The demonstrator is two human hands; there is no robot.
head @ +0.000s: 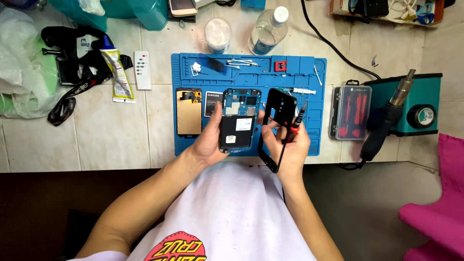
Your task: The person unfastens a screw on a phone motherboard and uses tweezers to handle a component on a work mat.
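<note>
Two bare hands meet over the near edge of a blue silicone repair mat [309, 140]. The left hand [209, 140] is curled about an opened smartphone body with exposed blue circuit board [238, 121], thumb on its left edge, fingers behind. The right hand [290, 145] pinches a black plastic phone frame [278, 123] tilted on edge just right of the phone body — and also grips a red-and-black screwdriver [296, 126] against the frame.

On the mat to the left lie a copper-backed screen panel [189, 111] and a grey flat battery [213, 102]. Farther right stand a clear case of red-handled bits [350, 112] and a teal hot-air station [418, 108].
</note>
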